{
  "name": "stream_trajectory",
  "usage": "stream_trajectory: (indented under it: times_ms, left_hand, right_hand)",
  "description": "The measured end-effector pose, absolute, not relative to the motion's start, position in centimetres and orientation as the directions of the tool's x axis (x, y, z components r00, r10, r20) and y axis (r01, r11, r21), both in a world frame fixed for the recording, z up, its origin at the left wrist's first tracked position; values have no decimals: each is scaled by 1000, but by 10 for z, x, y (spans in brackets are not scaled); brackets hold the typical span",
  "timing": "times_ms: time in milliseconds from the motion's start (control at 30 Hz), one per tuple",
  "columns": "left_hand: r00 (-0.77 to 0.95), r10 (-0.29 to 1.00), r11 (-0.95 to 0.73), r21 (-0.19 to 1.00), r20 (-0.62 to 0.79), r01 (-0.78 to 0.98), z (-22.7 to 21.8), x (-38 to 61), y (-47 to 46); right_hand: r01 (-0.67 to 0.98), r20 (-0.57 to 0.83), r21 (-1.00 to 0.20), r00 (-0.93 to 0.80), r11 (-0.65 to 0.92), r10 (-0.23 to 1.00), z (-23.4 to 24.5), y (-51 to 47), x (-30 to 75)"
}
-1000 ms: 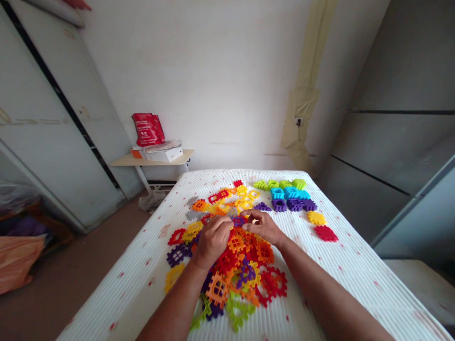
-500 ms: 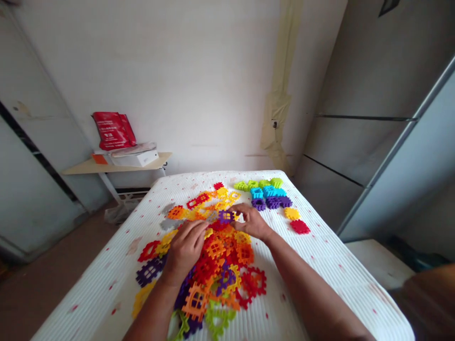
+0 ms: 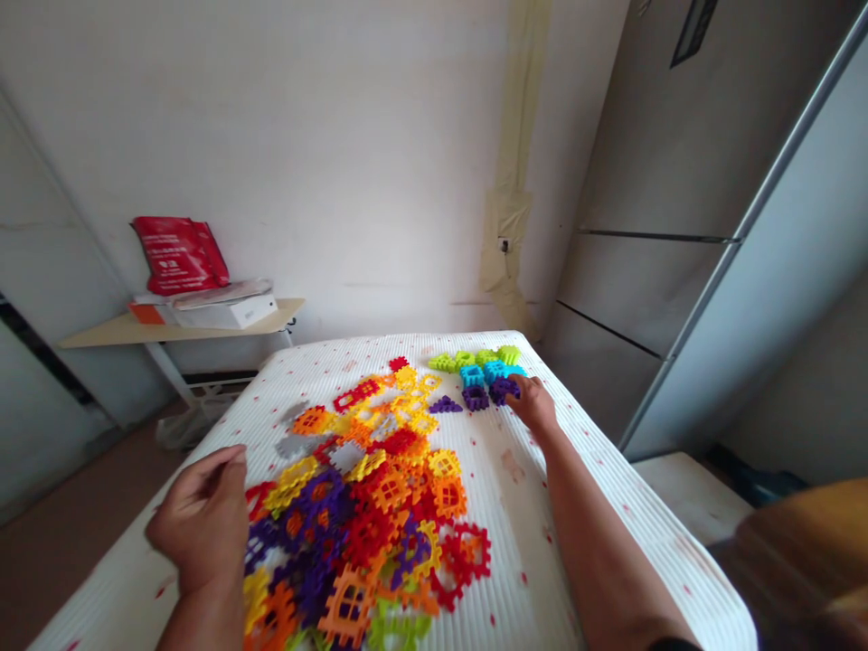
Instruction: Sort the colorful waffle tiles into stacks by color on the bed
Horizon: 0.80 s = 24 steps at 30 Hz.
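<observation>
My right hand (image 3: 534,404) reaches to the far right of the table, its fingers closed around a purple interlocking building piece (image 3: 503,391) at the end of the purple row. Beside that piece stands another purple stack (image 3: 476,398), and a flat purple triangular piece (image 3: 446,405) lies farther left. Over the left side of the table, my left hand (image 3: 207,520) is raised with its fingers curled together; nothing shows in them. Just right of it spreads a loose pile of plastic window-like pieces, among them an orange one (image 3: 348,604) and a grey one (image 3: 346,457).
Behind the purple stacks are blue stacks (image 3: 494,372) and a row of lime-green ones (image 3: 475,358). The table has a white ribbed cover (image 3: 515,579). A side table (image 3: 101,333) with a red bag (image 3: 180,255) stands back left, a grey fridge (image 3: 630,235) at right.
My right hand has gone from the pile to the purple stacks on the right, with a purple piece. My left hand has drawn back leftward, off the pile. The view has shifted slightly.
</observation>
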<state>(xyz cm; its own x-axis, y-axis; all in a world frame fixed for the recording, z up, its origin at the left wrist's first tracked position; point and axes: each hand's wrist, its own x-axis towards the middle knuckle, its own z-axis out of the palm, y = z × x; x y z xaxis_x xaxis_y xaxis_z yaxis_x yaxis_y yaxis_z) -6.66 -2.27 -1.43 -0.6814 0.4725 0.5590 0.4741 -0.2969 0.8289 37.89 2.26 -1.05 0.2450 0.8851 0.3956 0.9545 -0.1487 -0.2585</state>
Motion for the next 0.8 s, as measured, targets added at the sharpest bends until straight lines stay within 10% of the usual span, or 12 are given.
stream_trajectory:
  times_ms: [800]
  left_hand:
    - [-660,508,-331,833,554,444,-14,-60,-23]
  right_hand:
    - [913,359,-160,407,-374,840,-9,27,349]
